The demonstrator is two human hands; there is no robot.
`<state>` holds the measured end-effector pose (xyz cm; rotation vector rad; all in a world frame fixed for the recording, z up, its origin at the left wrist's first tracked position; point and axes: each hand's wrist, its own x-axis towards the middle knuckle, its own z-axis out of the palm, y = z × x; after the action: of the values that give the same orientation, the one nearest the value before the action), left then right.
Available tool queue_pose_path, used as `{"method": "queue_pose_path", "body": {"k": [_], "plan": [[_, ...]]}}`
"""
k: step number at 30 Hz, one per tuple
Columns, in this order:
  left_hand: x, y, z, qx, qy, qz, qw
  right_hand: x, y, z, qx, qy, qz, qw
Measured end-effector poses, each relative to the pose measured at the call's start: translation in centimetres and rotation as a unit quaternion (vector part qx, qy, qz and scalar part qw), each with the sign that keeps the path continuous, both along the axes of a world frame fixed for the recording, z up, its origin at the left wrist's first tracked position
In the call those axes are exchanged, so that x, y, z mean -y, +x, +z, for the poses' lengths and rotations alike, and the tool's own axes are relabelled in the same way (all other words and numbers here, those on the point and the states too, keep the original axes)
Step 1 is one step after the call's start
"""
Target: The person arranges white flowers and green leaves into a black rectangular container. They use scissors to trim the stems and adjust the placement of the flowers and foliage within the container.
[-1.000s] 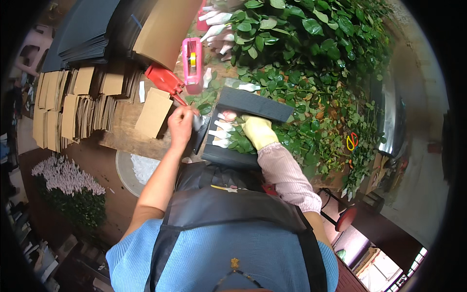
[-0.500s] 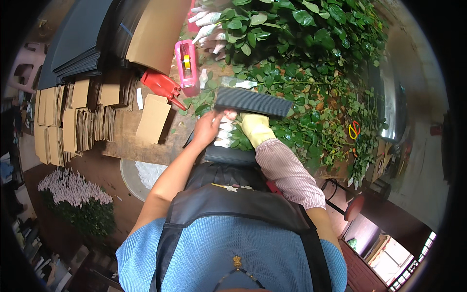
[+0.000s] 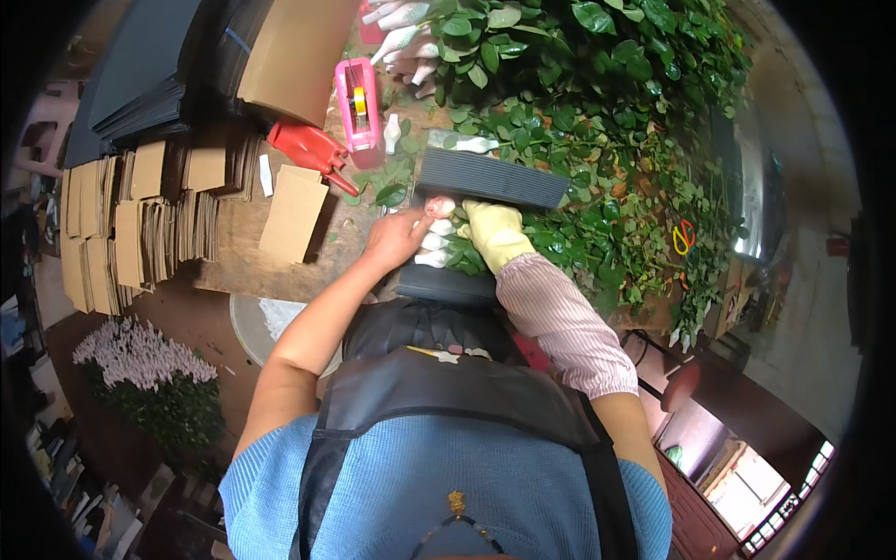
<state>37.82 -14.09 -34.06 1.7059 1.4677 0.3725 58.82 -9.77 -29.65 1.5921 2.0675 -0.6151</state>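
A pale pink rose [image 3: 439, 206] lies between my hands, just in front of a dark ribbed panel [image 3: 492, 177]. My bare left hand [image 3: 399, 235] has its fingers closed at the left side of the bloom. On the other side, my right hand [image 3: 495, 233], in a pale yellow glove, is closed at the stem end; the stem itself is hidden by the glove. White-sleeved rose heads [image 3: 432, 248] are lined up below the bloom, green leaves beside them. A dark padded edge [image 3: 448, 284] runs close to my apron.
Leafy stems [image 3: 597, 205] cover the table's right side, with yellow-and-red scissors [image 3: 684, 238] on them. A pink tape dispenser [image 3: 359, 117], a red tool [image 3: 308, 147] and a cardboard piece [image 3: 293, 213] lie left, near cardboard stacks [image 3: 140, 224]. A bunch of sleeved flowers [image 3: 145, 373] stands lower left.
The whole view has shifted slightly. More of the pink bloom shows between my hands, and my left fingers sit a little lower beside it. Both hands stay close to the rose.
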Motion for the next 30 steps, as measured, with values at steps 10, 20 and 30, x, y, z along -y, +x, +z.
{"method": "queue_pose_path", "body": {"k": [10,20,30], "plan": [[1.4,-4.1,0.1,0.029,-0.063,0.091,0.993,0.6,0.6,0.9,-0.041,-0.029,0.022,0.998],[0.5,-6.5,1.6,0.160,-0.139,0.132,0.968,1.3,-0.2,0.1,0.042,0.021,0.052,0.998],[1.6,-2.6,-1.6,0.051,-0.240,-0.059,0.968,3.2,-0.8,7.7,-0.178,-0.079,-0.086,0.977]]}}
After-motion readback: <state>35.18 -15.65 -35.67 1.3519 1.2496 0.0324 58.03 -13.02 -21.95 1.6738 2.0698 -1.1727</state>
